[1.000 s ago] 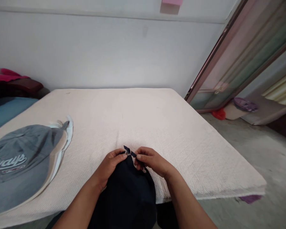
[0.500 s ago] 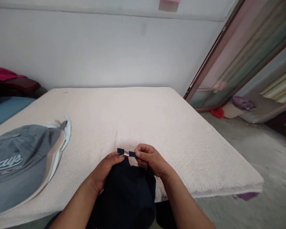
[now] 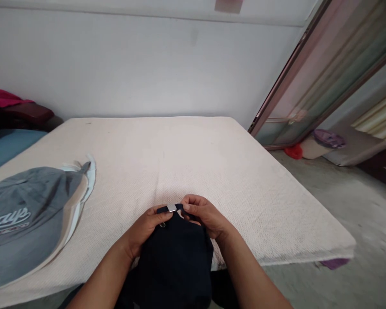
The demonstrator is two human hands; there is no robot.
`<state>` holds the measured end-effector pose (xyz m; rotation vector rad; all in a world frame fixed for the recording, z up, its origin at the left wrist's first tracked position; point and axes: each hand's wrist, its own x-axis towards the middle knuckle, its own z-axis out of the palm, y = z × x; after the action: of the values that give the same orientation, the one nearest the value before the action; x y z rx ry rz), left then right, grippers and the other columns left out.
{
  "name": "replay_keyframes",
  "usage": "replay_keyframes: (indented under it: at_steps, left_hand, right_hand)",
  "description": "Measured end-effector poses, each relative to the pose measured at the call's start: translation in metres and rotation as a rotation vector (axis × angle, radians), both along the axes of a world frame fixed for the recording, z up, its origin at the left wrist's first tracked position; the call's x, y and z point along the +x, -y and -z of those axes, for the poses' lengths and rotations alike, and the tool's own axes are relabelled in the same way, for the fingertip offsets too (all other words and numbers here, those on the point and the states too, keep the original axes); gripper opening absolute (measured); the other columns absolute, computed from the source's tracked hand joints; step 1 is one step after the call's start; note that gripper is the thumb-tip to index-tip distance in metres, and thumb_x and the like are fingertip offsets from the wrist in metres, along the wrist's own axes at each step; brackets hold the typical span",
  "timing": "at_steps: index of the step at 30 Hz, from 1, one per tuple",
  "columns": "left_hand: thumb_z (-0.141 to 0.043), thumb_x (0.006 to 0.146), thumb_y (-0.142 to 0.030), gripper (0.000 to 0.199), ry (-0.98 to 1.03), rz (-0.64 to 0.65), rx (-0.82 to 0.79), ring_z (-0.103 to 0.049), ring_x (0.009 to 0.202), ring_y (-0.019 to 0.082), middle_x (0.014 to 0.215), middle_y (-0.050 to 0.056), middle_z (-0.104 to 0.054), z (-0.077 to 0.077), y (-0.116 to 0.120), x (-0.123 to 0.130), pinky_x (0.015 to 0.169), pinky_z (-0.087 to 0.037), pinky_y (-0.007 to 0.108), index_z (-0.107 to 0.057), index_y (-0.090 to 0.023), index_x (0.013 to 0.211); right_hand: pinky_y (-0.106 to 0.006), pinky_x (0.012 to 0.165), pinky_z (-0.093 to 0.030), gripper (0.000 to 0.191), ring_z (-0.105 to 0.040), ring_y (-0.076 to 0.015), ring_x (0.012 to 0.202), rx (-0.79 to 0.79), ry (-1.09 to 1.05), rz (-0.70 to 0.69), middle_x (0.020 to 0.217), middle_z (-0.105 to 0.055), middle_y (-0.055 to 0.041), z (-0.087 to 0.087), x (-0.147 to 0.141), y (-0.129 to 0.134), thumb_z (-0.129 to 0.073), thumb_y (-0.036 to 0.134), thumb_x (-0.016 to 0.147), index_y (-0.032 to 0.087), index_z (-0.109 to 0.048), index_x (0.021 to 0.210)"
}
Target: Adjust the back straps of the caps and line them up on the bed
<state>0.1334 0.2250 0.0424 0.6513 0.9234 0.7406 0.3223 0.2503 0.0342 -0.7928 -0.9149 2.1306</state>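
Observation:
A dark navy cap hangs at the table's front edge, below my hands. Its narrow back strap, with a silver metal buckle, is stretched between them. My left hand pinches the strap beside the buckle, the thumb just under the metal. Fingers of my right hand are closed on the strap on the other side. A small metal ring shows by my left thumb. To the left, a grey cap with white lettering lies on top of other light caps.
A cream textured cloth covers the table. Behind it stands a white wall. At the far left are a blue surface and a pink cloth. A purple-lined bin stands on the floor at right.
The strap's loose end has tilted down and the buckle has turned slightly. The strap now bends near my right fingers, and a small ring has come into view by my left thumb.

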Motion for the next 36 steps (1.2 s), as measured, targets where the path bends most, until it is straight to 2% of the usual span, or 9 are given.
replay_keyframes:
  at_steps: [6, 11, 16, 22, 25, 29, 33, 36]
  left_hand:
    - [-0.078, 0.068, -0.023, 0.021, -0.150, -0.068, -0.026, -0.060, 0.062, 0.011, 0.070, 0.001, -0.071, 0.0058, -0.0006, -0.0019, 0.063, -0.044, 0.021, -0.074, -0.018, 0.088]
    - [-0.075, 0.071, -0.027, 0.017, -0.013, -0.039, -0.025, -0.061, 0.060, 0.013, 0.067, 0.004, -0.069, 0.0029, 0.0009, -0.0029, 0.061, -0.045, 0.024, -0.073, -0.014, 0.081]
    - [-0.079, 0.067, -0.022, 0.012, 0.007, -0.069, -0.049, -0.056, 0.052, 0.008, 0.061, -0.001, -0.066, 0.0000, 0.0022, -0.0020, 0.053, -0.041, 0.019, -0.071, -0.016, 0.073]
    - [-0.077, 0.070, -0.023, 0.016, 0.021, -0.055, -0.062, -0.065, 0.064, 0.015, 0.072, 0.006, -0.073, 0.0026, 0.0034, -0.0025, 0.066, -0.048, 0.025, -0.074, -0.014, 0.083]
    - [-0.075, 0.071, -0.022, 0.019, 0.029, -0.057, -0.037, -0.067, 0.070, 0.017, 0.076, 0.008, -0.074, 0.0029, 0.0033, -0.0022, 0.072, -0.049, 0.027, -0.075, -0.014, 0.088]
    - [-0.075, 0.071, -0.022, 0.019, 0.017, -0.015, -0.020, -0.066, 0.071, 0.017, 0.079, 0.007, -0.075, 0.0030, 0.0038, -0.0005, 0.072, -0.048, 0.026, -0.075, -0.015, 0.089]
    - [-0.079, 0.066, -0.021, 0.024, -0.086, -0.031, -0.013, -0.064, 0.068, 0.014, 0.075, 0.003, -0.074, 0.0043, 0.0035, -0.0004, 0.070, -0.046, 0.024, -0.076, -0.018, 0.089]
    - [-0.078, 0.068, -0.023, 0.021, -0.059, -0.012, -0.016, -0.063, 0.064, 0.014, 0.074, 0.004, -0.073, 0.0061, 0.0037, -0.0027, 0.067, -0.046, 0.025, -0.076, -0.017, 0.088]
  right_hand:
    - [-0.019, 0.040, -0.013, 0.027, -0.029, -0.0030, 0.044, 0.069, 0.055, -0.022, 0.057, -0.048, 0.0055, -0.0013, 0.0018, -0.0001, -0.074, 0.034, 0.070, 0.015, -0.055, 0.069]
    - [-0.019, 0.041, -0.013, 0.024, -0.028, -0.0037, 0.044, 0.082, 0.132, 0.004, 0.053, -0.043, 0.0066, -0.0029, 0.0020, -0.0010, -0.072, 0.033, 0.071, 0.015, -0.056, 0.068]
    - [-0.019, 0.041, -0.016, 0.024, -0.030, -0.0041, 0.045, 0.069, 0.140, 0.001, 0.051, -0.043, 0.0071, -0.0041, 0.0003, 0.0005, -0.075, 0.032, 0.068, 0.015, -0.057, 0.067]
    - [-0.019, 0.041, -0.012, 0.027, -0.032, -0.0045, 0.046, 0.090, 0.078, -0.001, 0.055, -0.048, 0.0050, -0.0024, 0.0028, 0.0006, -0.074, 0.037, 0.068, 0.016, -0.058, 0.071]
    - [-0.018, 0.041, -0.014, 0.027, -0.036, -0.0048, 0.048, 0.105, 0.084, 0.000, 0.061, -0.054, 0.0022, -0.0013, 0.0037, 0.0000, -0.074, 0.038, 0.068, 0.015, -0.060, 0.073]
    - [-0.017, 0.041, -0.017, 0.026, -0.039, -0.0049, 0.050, 0.099, 0.059, -0.044, 0.064, -0.060, -0.0001, -0.0024, 0.0022, 0.0012, -0.074, 0.036, 0.069, 0.014, -0.061, 0.075]
    - [-0.017, 0.041, -0.017, 0.026, -0.038, -0.0047, 0.047, 0.091, 0.048, -0.070, 0.057, -0.055, 0.0025, -0.0038, 0.0016, 0.0019, -0.073, 0.036, 0.070, 0.015, -0.061, 0.075]
    - [-0.017, 0.040, -0.017, 0.025, -0.034, -0.0041, 0.045, 0.086, 0.070, -0.081, 0.055, -0.054, 0.0040, -0.0037, 0.0026, 0.0011, -0.074, 0.035, 0.070, 0.016, -0.059, 0.074]
